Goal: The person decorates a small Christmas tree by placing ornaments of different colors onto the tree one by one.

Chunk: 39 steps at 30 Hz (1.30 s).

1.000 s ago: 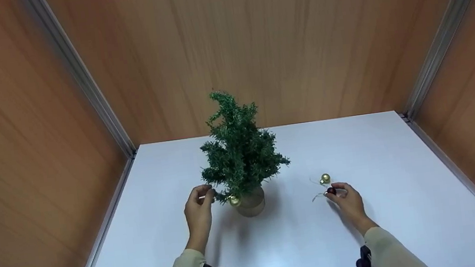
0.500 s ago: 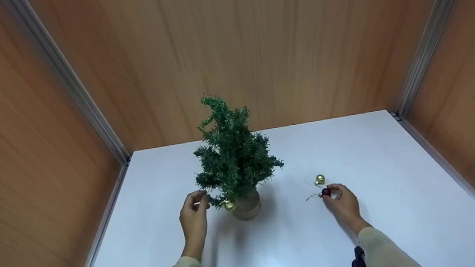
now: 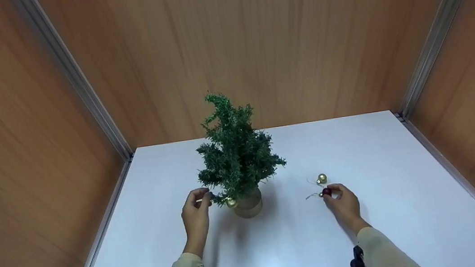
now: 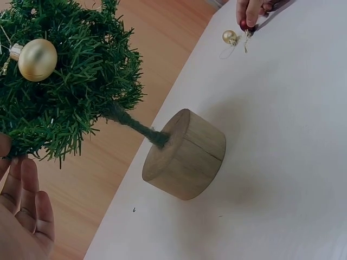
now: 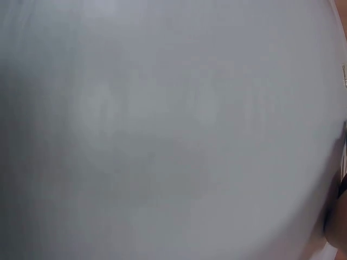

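Observation:
A small green artificial Christmas tree (image 3: 237,151) stands on a round wooden base (image 4: 190,157). At its lower left, my left hand (image 3: 196,215) pinches a branch tip between thumb and forefinger, the other fingers loosely bent beneath it in the left wrist view. A gold bauble (image 4: 38,59) hangs by its cord from a low branch near that hand. Over on the right, my right hand (image 3: 345,204) holds a dark red bauble (image 3: 326,191) between thumb and fingertips, low over the tabletop, its cord trailing left. The right wrist view shows only a sliver of this hand.
Just behind the red bauble, a second gold bauble (image 3: 322,178) with a thin cord lies on the white table (image 3: 385,151). Wood-grain panels (image 3: 299,44) with grey metal corner strips enclose the back and sides.
The head view shifts slightly. Slightly more of the red bauble shows at my right fingertips, while my left hand keeps its pinch on the branch.

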Each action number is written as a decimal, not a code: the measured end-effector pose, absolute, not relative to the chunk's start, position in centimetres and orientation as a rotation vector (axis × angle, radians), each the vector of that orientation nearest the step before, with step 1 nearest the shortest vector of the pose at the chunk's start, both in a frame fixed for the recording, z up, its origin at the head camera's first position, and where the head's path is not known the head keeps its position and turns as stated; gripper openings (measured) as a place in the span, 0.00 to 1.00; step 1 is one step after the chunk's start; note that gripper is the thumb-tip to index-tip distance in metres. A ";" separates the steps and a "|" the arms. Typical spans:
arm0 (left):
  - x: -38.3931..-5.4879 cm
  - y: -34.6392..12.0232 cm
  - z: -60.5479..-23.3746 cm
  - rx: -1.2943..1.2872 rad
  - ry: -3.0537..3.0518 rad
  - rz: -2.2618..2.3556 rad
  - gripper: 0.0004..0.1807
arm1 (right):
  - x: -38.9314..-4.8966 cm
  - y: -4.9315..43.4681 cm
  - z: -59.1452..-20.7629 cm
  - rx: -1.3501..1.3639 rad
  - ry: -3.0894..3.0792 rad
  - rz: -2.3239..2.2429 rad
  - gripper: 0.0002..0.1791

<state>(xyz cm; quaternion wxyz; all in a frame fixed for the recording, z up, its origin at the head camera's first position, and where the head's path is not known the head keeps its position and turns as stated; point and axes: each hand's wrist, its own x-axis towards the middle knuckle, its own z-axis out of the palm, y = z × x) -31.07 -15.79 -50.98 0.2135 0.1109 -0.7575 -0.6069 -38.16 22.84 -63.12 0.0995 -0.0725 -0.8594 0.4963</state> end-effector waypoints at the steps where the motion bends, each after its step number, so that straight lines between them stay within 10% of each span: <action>1: -31.1 -15.8 -50.9 0.304 -2.101 -1.686 0.07 | -38.2 22.8 -63.1 -0.217 -2.539 1.473 0.16; 39: -30.5 -15.3 -50.8 0.285 -2.052 -1.743 0.08 | -37.4 22.6 -60.9 -0.163 -2.373 1.852 0.20</action>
